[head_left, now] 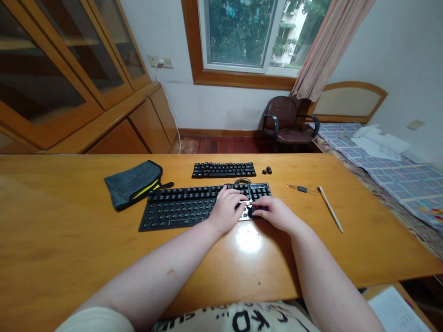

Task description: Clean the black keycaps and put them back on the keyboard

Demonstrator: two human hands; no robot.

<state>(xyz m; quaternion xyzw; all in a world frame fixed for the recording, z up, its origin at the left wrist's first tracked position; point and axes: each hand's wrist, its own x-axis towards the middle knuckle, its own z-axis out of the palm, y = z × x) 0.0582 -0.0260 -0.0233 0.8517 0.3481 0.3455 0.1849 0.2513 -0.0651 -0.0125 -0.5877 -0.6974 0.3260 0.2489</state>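
A black keyboard (178, 213) lies on the desk, most of its left part bare of keycaps. Across its right half rests my left hand (226, 207), fingers stretched out and apart over the keys. My right hand (273, 212) is at the arrow-key area, thumb and forefinger brought together at the keyboard. What they pinch, if anything, is hidden. Between the hands shows a pale, shiny patch of the keyboard (246, 211) with dark parts on it. Behind the keyboard, removed black keycaps (223, 169) stand in neat rows, with a few loose keycaps (267, 170) beside them.
A folded grey cloth (133, 184) with yellow lining lies left. To the right are a wire keycap puller (302, 189) and a thin white stick (330, 209). Beyond the desk (86, 244) stand a chair (285, 117), a bed (391, 159) and a cabinet (138, 124).
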